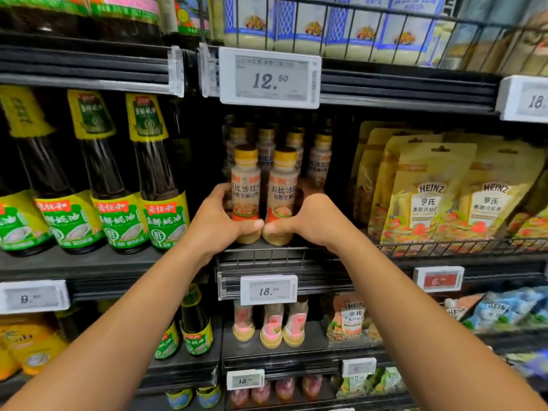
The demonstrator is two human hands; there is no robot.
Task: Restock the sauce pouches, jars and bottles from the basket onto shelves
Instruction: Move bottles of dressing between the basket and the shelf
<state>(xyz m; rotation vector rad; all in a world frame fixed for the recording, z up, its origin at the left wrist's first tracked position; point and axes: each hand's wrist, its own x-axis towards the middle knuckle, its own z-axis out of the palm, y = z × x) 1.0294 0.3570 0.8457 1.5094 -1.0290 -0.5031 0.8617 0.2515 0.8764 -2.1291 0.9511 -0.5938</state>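
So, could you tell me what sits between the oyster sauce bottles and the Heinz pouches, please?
Head view: rows of orange-capped salad dressing bottles, the front two gripped by the left hand and right hand.

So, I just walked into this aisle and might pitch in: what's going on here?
A person is stocking a store shelf. Their left hand grips the left dressing bottle and their right hand grips the right dressing bottle, thumbs meeting in front. Both bottles are upright at the front of the shelf, ahead of more of the same kind. Dark sauce bottles stand to the left, Heinz pouches to the right.
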